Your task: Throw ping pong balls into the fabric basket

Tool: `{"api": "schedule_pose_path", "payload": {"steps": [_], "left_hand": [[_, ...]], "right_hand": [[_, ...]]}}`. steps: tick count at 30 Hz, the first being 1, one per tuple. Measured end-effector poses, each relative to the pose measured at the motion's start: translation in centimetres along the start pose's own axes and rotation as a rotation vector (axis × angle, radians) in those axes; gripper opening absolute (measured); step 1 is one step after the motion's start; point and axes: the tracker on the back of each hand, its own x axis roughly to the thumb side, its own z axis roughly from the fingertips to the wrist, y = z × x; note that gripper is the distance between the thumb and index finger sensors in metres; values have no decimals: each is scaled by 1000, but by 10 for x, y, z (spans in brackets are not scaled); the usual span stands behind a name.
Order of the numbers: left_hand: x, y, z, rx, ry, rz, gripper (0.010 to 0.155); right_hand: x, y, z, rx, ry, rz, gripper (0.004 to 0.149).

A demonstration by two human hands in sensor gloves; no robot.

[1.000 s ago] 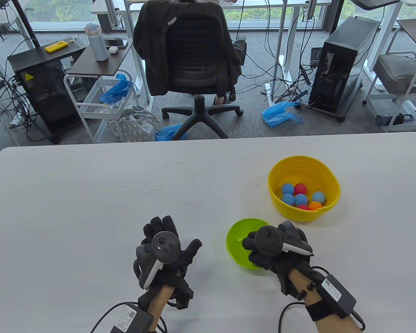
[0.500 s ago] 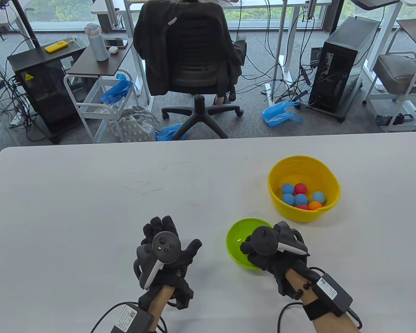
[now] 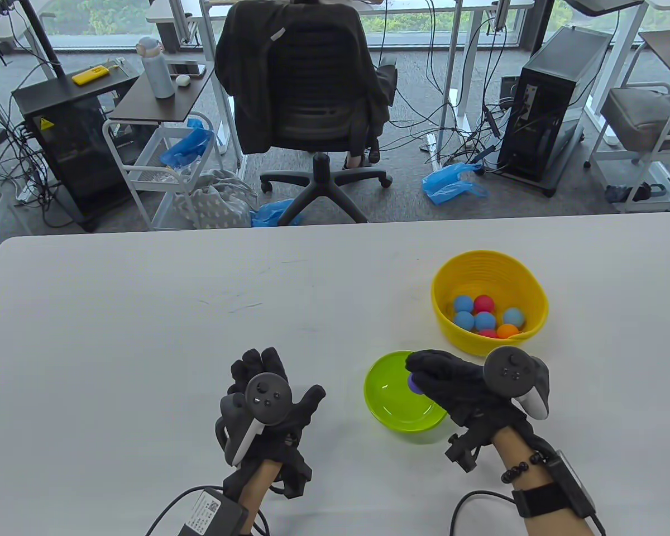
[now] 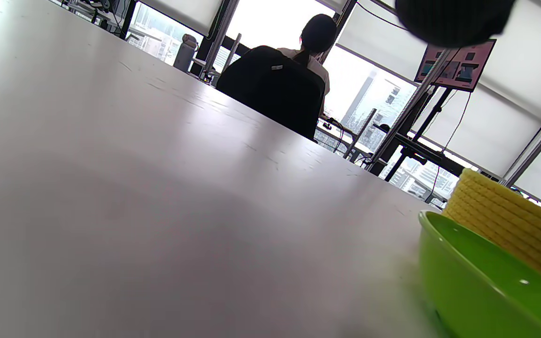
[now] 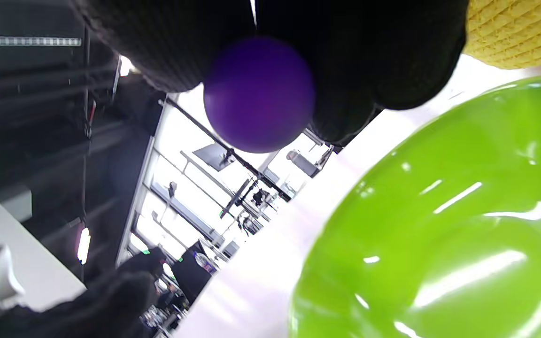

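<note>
The yellow fabric basket (image 3: 490, 279) stands on the white table at the right and holds several blue, red and orange balls (image 3: 484, 320). A green bowl (image 3: 393, 405) sits just in front of it, with no balls showing in it. My right hand (image 3: 424, 374) holds a purple ball (image 3: 413, 384) above the bowl; the right wrist view shows the ball (image 5: 259, 94) pinched in the fingertips (image 5: 383, 51). My left hand (image 3: 268, 391) rests flat on the table, left of the bowl, fingers spread, holding nothing.
The basket's woven wall (image 4: 500, 220) and the bowl's rim (image 4: 467, 263) show at the right in the left wrist view. An office chair (image 3: 304, 84) and a computer tower (image 3: 553, 100) stand on the floor beyond the table's far edge.
My right hand has come up out of the green bowl with the purple ball and turned, its tracker now swung to the right. The left hand has not moved.
</note>
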Motion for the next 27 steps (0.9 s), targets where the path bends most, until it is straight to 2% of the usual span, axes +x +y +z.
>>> {"api": "schedule_pose_path", "payload": {"steps": [15,25,27], "left_hand": [[-1,0,0,1,-1,2,102],[-1,0,0,-2,2,5,102],[-1,0,0,-1,1,5,102]], "right_hand": [[-40,-46,15,-285,141,-476,49],[-69,-70,26,-476,246,-611,51],[-72,-73,28,-490,244,-644,57]]}}
